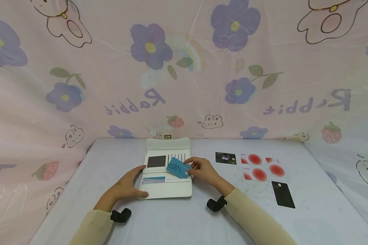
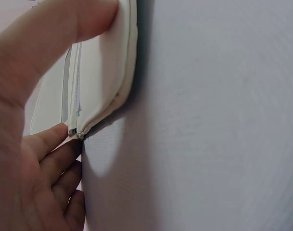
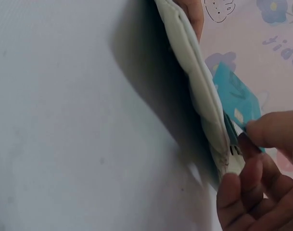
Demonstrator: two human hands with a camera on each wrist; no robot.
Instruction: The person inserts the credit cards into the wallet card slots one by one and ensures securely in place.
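A white wallet [image 1: 168, 190] lies unfolded, with a dark window, card slots and a blue-grey card [image 1: 153, 180] tucked in its lower pocket. My left hand [image 1: 125, 185] holds its left side, the thumb over the lower corner and the fingertips at the fold's edge; the left wrist view shows this thumb [image 2: 95, 21] on the wallet. Between the right hand's thumb and fingers, a blue card [image 1: 177, 167] is pinched by its right end, tilted over the wallet's right half. In the right wrist view, my right hand [image 3: 266, 178] partly hides that card's end beside the wallet's edge.
Right of the wallet lie a black VIP card [image 1: 225, 158], several white cards with red circles [image 1: 259, 174] and a plain black card [image 1: 283, 194]. A patterned curtain [image 1: 184, 85] rises behind the white-covered table [image 1: 165, 224]. Each wrist bears a small black camera [image 1: 121, 215].
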